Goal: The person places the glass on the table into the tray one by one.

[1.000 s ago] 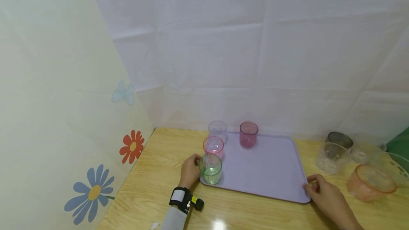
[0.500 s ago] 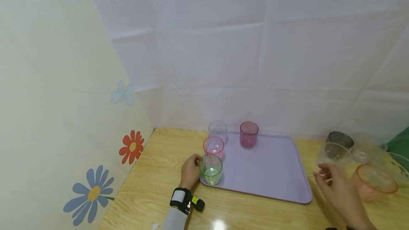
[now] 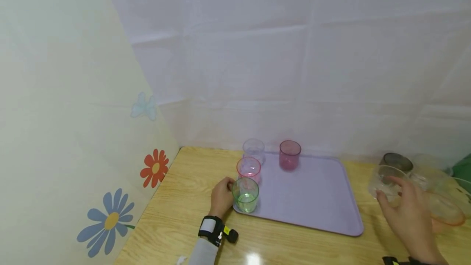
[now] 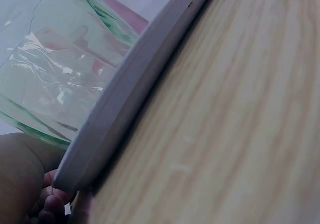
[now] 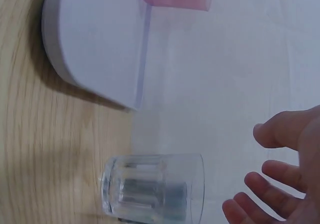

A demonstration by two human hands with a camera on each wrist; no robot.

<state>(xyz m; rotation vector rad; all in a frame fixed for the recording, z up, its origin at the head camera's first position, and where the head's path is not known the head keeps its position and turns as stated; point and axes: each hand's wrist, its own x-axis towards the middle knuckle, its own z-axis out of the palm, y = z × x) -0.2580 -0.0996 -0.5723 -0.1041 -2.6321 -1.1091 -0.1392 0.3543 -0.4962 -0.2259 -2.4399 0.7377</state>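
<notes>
My left hand (image 3: 221, 195) grips the left edge of a lavender tray (image 3: 312, 191); its fingers curl beneath the rim in the left wrist view. Beside it stands a green tumbler (image 3: 245, 199) on the tray's near left corner. Behind that are a red-rimmed clear tumbler (image 3: 248, 166) and a colourless one (image 3: 254, 148), in a row. A magenta tumbler (image 3: 289, 158) is at the tray's back. Over the table to the right, my right hand (image 3: 412, 216) reaches with thumb and fingers spread towards a clear tumbler (image 5: 150, 184); a gap separates them in the right wrist view.
Behind the clear tumbler is a dark grey cup (image 3: 396, 161). An orange-rimmed bowl (image 3: 450, 212) stands partly behind my right hand, with other clear vessels around it. A white sheet (image 3: 235, 72) backs the wooden table (image 3: 169, 216); a flower-decorated wall borders its left.
My right hand has let go of the tray's near right corner and moved right and up to the clear tumbler. The left hand has stayed at the tray's left edge.
</notes>
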